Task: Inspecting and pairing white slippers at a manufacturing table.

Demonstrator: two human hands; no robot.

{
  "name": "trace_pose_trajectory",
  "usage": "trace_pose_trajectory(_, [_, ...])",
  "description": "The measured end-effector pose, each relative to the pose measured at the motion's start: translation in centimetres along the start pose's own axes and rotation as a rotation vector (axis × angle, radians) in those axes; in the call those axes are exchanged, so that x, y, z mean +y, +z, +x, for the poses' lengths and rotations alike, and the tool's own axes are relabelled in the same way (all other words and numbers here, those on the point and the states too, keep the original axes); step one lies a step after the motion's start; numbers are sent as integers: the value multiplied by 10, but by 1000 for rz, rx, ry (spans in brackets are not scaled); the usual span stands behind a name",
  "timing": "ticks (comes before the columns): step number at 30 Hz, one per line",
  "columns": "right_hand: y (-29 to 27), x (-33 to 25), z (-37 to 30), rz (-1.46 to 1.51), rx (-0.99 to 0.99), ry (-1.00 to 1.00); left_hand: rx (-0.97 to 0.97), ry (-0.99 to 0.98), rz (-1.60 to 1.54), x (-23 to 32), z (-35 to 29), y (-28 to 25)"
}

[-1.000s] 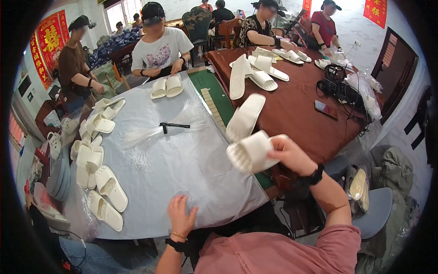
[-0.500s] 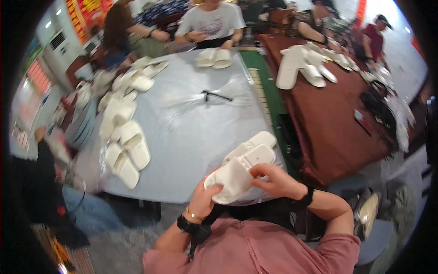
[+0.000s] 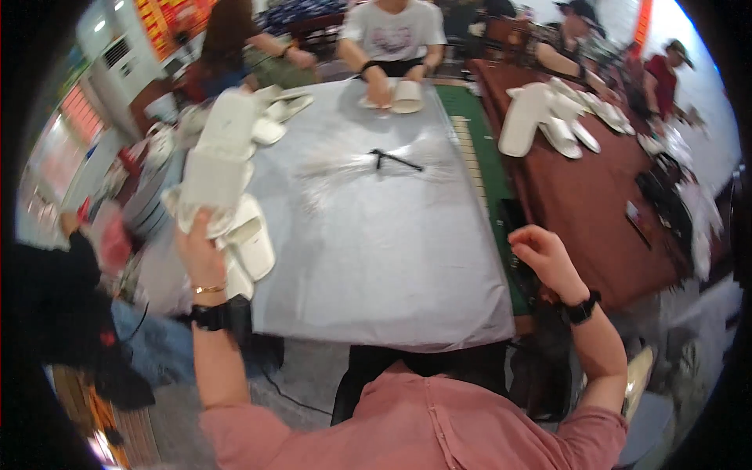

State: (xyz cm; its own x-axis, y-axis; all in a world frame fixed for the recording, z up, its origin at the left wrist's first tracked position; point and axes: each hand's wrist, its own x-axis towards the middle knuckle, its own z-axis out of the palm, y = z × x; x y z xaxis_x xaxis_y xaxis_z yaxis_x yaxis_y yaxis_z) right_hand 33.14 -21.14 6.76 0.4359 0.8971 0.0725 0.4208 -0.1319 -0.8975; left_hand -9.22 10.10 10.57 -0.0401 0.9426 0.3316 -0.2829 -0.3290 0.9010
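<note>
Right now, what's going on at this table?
The left hand holds at least one white slipper over other slippers at the left of the grey-covered table. The right hand, apparently empty, hangs near its right edge. Across, a co-worker has a hand at another pair.

White wall (image 3: 705, 90), red banners (image 3: 176, 16)
Grey-covered desk (image 3: 384, 274); grey floor (image 3: 309, 380) below its near edge, brown-covered desk (image 3: 572, 207) past its right edge.
</note>
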Motion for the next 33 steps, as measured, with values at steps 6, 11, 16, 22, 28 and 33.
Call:
trace_pose_trajectory(6, [-61, 24, 44, -11, 194, 14, 192, -375, -3, -83, -5, -29])
trace_pose_trajectory(11, [-105, 51, 95, 152, 324, 206, 241, -42, 408, -141, -90, -25])
trace_pose_trajectory(16, [-113, 81, 162, 251, 344, 353, -149, 188, 938, -149, -177, 7])
trace_pose_trajectory(22, [-89, 103, 232, -523, 641, 284, -377, 194, 1021, -142, -210, 43])
trace_pose_trajectory(28, [-73, 91, 255, -506, 699, 420, -394, 170, 1026, -143, -210, 45])
trace_pose_trajectory(33, [-83, 104, 260, -492, 685, 394, -422, 185, 1044, -144, -212, 41])
